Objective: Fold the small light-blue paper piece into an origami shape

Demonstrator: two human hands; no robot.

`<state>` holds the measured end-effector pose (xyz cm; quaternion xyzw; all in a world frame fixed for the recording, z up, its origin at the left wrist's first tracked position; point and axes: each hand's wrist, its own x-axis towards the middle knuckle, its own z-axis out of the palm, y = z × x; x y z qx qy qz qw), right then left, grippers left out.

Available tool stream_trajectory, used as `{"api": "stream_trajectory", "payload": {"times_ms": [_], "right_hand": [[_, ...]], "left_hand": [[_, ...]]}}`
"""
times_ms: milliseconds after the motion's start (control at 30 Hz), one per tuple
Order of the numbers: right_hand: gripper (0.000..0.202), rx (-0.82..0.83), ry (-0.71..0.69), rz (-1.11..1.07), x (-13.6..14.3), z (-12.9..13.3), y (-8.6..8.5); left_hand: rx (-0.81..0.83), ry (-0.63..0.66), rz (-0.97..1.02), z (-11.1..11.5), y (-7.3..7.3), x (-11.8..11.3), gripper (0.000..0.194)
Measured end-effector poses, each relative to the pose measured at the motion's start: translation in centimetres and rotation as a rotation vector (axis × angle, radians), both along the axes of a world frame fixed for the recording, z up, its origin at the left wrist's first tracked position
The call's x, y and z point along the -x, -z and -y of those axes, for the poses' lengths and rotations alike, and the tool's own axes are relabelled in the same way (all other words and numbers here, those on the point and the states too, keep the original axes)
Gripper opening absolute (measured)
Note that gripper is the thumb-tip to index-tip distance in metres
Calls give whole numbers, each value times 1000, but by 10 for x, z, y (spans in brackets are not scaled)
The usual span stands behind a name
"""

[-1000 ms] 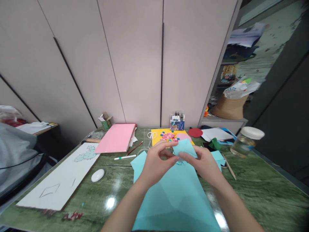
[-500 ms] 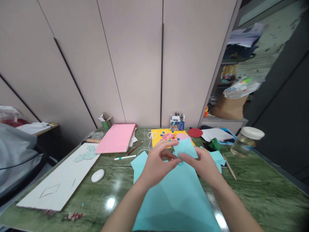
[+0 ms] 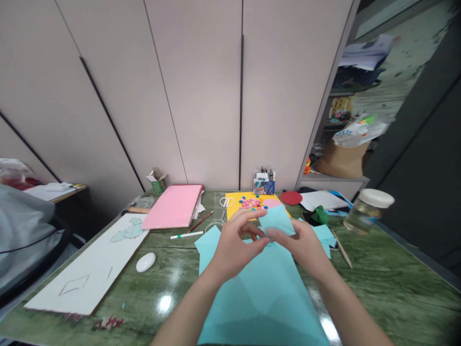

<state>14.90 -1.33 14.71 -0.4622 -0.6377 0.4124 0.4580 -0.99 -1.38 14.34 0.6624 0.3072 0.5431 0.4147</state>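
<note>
A small folded piece of light-blue paper [image 3: 276, 221] is held up between my two hands. My left hand [image 3: 239, 240] pinches its left edge and lower corner, the fingers curled. My right hand [image 3: 300, 240] grips the right side, with the thumb flat on the front of the paper. Beneath both wrists lies a large light-blue sheet [image 3: 257, 298] on the green table. Other blue paper pieces [image 3: 324, 236] rest to the right of my right hand, and another corner of blue paper [image 3: 209, 245] shows left of my left hand.
Behind my hands, pink and blue bits [image 3: 252, 203] lie on yellow paper [image 3: 233, 210] beside white scissors [image 3: 226, 203]. To the left are a pink folder [image 3: 175, 206], a marker [image 3: 186, 235], a white oval object [image 3: 146, 262] and a drawing sheet [image 3: 90, 262]. A lidded jar [image 3: 369, 211] stands right.
Almost nothing differs; both hands keep the same hold on the small blue paper, which has barely shifted.
</note>
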Motion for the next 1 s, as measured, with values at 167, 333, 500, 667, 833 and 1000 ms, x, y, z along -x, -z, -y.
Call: {"api": "stream_trajectory", "payload": {"times_ms": [167, 333, 500, 667, 833, 1000], "right_hand": [[27, 13, 8, -16, -1, 0, -1], [31, 98, -22, -94, -1, -2, 4], [29, 53, 16, -32, -1, -2, 5], [27, -34, 64, 48, 3, -1, 1], [27, -35, 68, 7, 3, -1, 1], [23, -77, 19, -136, 0, -2, 2]], "left_hand": [[16, 25, -8, -1, -2, 1, 46], [46, 60, -7, -2, -2, 3, 47], [5, 91, -27, 0, -2, 5, 47], [28, 15, -14, -2, -1, 2, 41], [33, -16, -22, -4, 3, -1, 44], [-26, -11, -70, -3, 4, 0, 47]]}}
